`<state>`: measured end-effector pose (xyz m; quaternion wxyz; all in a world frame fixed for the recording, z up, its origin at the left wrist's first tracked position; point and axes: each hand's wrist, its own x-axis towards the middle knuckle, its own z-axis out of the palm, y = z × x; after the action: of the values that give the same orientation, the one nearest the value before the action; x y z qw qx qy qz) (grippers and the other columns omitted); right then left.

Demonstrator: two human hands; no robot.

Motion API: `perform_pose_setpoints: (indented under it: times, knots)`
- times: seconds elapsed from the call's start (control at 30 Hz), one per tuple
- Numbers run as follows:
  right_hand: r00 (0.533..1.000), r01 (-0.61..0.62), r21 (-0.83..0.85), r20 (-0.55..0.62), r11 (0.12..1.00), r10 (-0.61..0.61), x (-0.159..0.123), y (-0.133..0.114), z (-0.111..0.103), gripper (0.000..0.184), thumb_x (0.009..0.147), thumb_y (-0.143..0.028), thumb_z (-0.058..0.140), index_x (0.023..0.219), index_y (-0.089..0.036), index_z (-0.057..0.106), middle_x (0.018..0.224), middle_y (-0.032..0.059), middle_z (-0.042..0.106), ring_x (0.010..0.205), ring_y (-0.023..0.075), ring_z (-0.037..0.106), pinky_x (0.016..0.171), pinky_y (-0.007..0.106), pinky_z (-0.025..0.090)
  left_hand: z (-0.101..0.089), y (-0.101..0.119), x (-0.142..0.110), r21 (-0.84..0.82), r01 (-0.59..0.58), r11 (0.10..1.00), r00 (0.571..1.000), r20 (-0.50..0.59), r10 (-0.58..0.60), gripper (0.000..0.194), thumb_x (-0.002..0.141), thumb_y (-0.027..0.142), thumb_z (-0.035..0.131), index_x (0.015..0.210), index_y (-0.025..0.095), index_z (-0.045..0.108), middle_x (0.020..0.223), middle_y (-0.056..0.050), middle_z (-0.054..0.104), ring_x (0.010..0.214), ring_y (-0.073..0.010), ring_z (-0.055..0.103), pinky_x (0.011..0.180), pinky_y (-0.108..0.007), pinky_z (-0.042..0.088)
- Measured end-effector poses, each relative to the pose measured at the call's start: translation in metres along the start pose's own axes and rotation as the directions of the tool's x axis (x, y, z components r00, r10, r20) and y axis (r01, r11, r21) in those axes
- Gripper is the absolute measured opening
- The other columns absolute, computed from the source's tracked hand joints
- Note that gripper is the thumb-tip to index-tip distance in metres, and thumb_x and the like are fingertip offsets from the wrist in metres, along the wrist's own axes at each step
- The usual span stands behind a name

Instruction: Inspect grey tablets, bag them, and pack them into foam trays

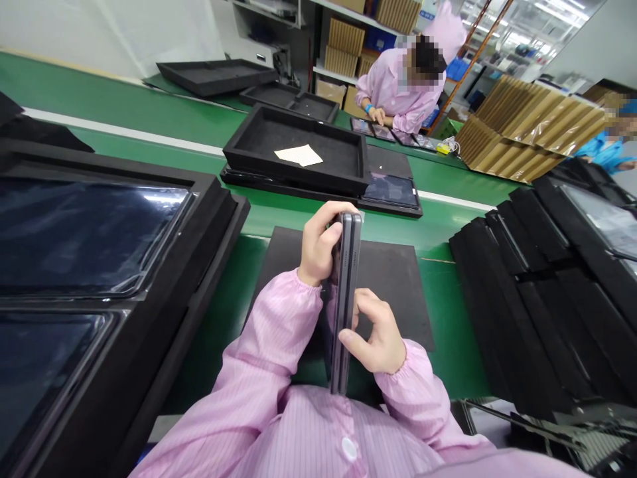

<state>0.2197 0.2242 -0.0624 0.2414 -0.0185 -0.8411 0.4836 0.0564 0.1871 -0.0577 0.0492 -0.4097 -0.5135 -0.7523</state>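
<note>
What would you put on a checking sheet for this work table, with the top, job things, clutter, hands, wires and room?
Surface: green bench, black mat.
Job's things: two slim devices, held together, edge-on to the camera.
Clutter: paper inside a black tray.
Hands: left hand holds the devices' far end; right hand touches their near part.
Cables: white cable near a co-worker.
Surroundings: cardboard dividers at right.

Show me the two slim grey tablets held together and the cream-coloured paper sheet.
Two slim grey tablets [341,292]: head view, left tablet's narrow edge.
Cream-coloured paper sheet [299,155]: head view, its middle.
</note>
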Motion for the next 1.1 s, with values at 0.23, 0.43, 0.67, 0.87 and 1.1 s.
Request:
perform_pose_setpoints:
  times: [0.23, 0.43, 0.67, 0.87, 1.1]
  knots:
    - [0.997, 0.07, -0.026, -0.038, 0.997, -0.071, -0.002, 0.0, 0.003, 0.026, 0.079, -0.025, 0.054, 0.062, -0.026, 0.034, 0.052, -0.0041, 0.044, 0.055, 0.0169, 0.045, 0.065, 0.035, 0.045, 0.003, 0.006, -0.004, -0.048, -0.055, 0.997, 0.997, 0.048, 0.058, 0.038, 0.092, 0.053, 0.046, 0.088, 0.024, 0.069, 0.089, -0.006, 0.074, 0.085, -0.0243, 0.066, 0.081, -0.039, 0.053]
    - [0.993, 0.102, -0.064, -0.047, 0.993, -0.105, -0.004, -0.001, 0.005, 0.025, 0.079, -0.025, 0.053, 0.062, -0.025, 0.035, 0.051, -0.0056, 0.045, 0.051, 0.0151, 0.046, 0.068, 0.034, 0.046, 0.003, 0.007, -0.003, -0.085, -0.077, 0.993, 0.995, 0.052, 0.082, 0.034, 0.09, 0.047, 0.049, 0.086, 0.02, 0.07, 0.087, -0.006, 0.073, 0.084, -0.0242, 0.066, 0.08, -0.038, 0.053]
    - [0.992, 0.032, -0.213, -0.114, 0.976, -0.057, -0.005, -0.012, 0.013, 0.039, 0.08, -0.036, 0.062, 0.059, -0.024, 0.031, 0.048, -0.0061, 0.045, 0.047, 0.0129, 0.045, 0.058, 0.029, 0.041, 0.003, 0.009, -0.004, -0.115, -0.059, 0.992, 0.997, 0.052, 0.065, 0.033, 0.087, 0.045, 0.05, 0.084, 0.02, 0.071, 0.086, -0.007, 0.074, 0.085, -0.025, 0.067, 0.081, -0.038, 0.054]
    - [0.973, -0.108, -0.394, -0.231, 0.913, 0.015, -0.005, -0.02, 0.033, 0.034, 0.071, -0.028, 0.059, 0.066, -0.026, 0.025, 0.051, -0.0078, 0.035, 0.045, 0.0111, 0.038, 0.05, 0.025, 0.033, 0.003, 0.009, 0.001, -0.157, 0.02, 0.987, 0.999, 0.049, -0.013, 0.036, 0.086, 0.047, 0.049, 0.083, 0.02, 0.072, 0.085, -0.007, 0.075, 0.082, -0.024, 0.068, 0.077, -0.036, 0.053]
    - [0.96, -0.069, -0.388, -0.278, 0.919, -0.045, 0.001, -0.016, 0.032, 0.031, 0.069, -0.026, 0.053, 0.067, -0.026, 0.022, 0.05, -0.0079, 0.032, 0.043, 0.0102, 0.037, 0.045, 0.023, 0.032, 0.004, -0.019, -0.014, -0.166, 0.256, 0.952, 0.943, -0.174, -0.284, 0.039, 0.087, 0.051, 0.048, 0.097, 0.022, 0.072, 0.112, -0.008, 0.075, 0.116, -0.026, 0.064, 0.105, -0.039, 0.046]
